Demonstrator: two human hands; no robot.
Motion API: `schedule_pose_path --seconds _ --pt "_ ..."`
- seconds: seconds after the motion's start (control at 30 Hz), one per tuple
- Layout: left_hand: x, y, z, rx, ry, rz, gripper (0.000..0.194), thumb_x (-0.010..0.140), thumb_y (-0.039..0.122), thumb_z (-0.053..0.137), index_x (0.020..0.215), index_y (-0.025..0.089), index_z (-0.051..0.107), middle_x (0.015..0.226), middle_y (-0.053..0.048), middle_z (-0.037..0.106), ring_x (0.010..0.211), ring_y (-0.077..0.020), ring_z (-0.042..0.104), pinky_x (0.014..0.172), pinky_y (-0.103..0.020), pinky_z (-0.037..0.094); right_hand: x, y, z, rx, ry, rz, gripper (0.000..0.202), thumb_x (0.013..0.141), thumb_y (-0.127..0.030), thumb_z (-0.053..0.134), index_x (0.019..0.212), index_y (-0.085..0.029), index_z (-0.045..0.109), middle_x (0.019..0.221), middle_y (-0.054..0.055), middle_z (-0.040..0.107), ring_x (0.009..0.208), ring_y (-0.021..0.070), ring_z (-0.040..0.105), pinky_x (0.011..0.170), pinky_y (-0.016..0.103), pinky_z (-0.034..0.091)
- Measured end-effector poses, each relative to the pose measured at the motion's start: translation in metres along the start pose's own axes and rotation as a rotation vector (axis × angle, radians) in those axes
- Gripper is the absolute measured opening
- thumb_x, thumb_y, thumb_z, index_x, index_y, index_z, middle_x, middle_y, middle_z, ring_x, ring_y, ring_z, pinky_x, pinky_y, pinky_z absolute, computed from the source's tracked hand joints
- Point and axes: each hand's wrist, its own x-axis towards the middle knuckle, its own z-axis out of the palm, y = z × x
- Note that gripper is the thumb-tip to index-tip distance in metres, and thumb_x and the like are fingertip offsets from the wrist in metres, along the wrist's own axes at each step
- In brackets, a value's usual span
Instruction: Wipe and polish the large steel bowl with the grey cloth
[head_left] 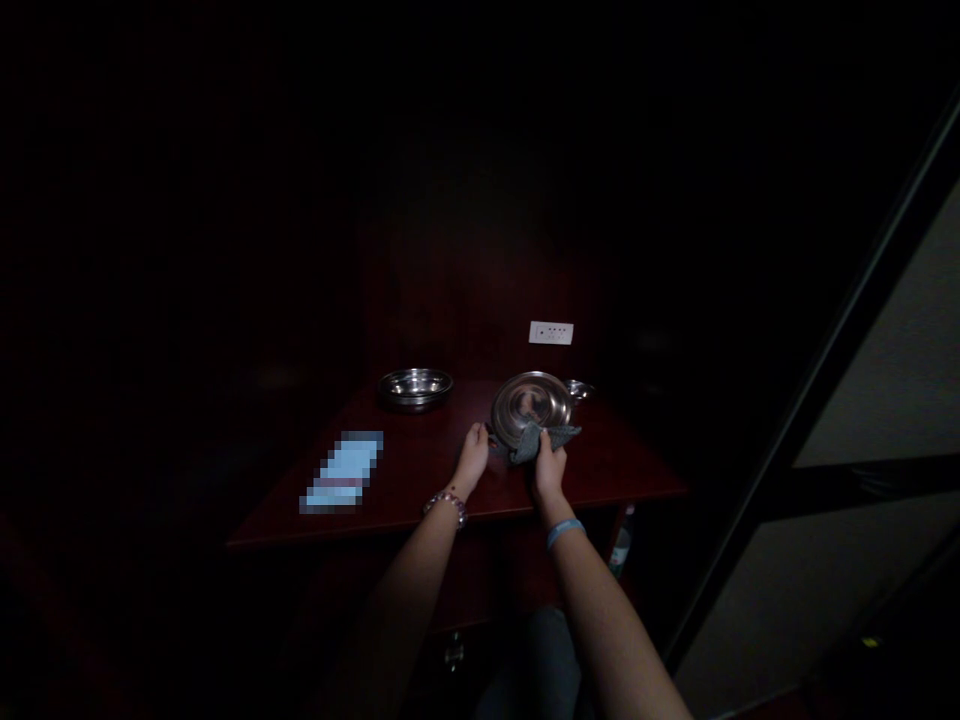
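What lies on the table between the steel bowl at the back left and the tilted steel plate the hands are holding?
Nothing: in the head view only bare dark red table shows between the steel bowl and the steel plate.

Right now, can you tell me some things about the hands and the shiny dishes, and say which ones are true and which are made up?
1. The left hand holds the rim of the tilted metal plate. True.
2. The right hand presses a yellow sponge on that plate. False: it holds a grey cloth.
3. A metal bowl sits on the dark red table, left of the plate. True.
4. The bowl is stacked on the plate. False: they are apart.
5. A white socket panel is on the wall behind. True.
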Motion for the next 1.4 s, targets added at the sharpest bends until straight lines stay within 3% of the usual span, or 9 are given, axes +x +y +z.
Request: schedule_pose_path --seconds 0.27,0.43,0.83,1.4 --pt "-0.0008 0.0020 0.0015 0.026 0.027 0.001 0.022 0.090 0.014 0.044 0.070 0.021 0.049 0.066 0.003 0.052 0.066 -0.0125 0.052 0.071 -0.025 0.045 0.0008 0.0010 -0.0011 -0.010 -0.012 -0.013 0.046 0.082 -0.044 0.065 0.110 -0.009 0.072 0.107 0.013 0.077 0.102 0.0252 0.071 0.088 0.034 0.055" --pt "-0.0035 0.0050 0.0018 0.024 -0.008 0.009 0.021 0.091 0.020 0.047 0.070 0.021 0.049 0.061 0.004 0.050 0.061 -0.0123 0.051 0.067 -0.024 0.045 0.0001 -0.0011 -0.0008 0.001 -0.013 0.010 0.047 0.080 -0.046 0.067 0.109 -0.009 0.072 0.107 0.013 0.077 0.099 0.0244 0.072 0.087 0.033 0.055" --pt "-0.0016 0.0021 0.0038 -0.026 -0.017 -0.017 0.009 0.085 0.021 0.056 0.076 0.019 0.054 0.070 0.001 0.059 0.066 -0.0128 0.056 0.068 -0.026 0.047 -0.0021 -0.0057 0.0001 -0.013 -0.009 0.017 0.051 0.080 -0.046 0.067 0.113 -0.007 0.071 0.110 0.015 0.076 0.103 0.0262 0.070 0.089 0.035 0.054" --pt "-0.0017 0.0002 0.0017 -0.007 -0.029 -0.004 0.009 0.086 0.024 0.057 0.079 0.019 0.058 0.072 -0.002 0.061 0.068 -0.0153 0.057 0.070 -0.029 0.051 -0.0008 -0.0032 0.0007 -0.066 0.006 0.010 0.045 0.080 -0.045 0.068 0.105 -0.008 0.074 0.102 0.014 0.078 0.093 0.0253 0.073 0.082 0.032 0.055"
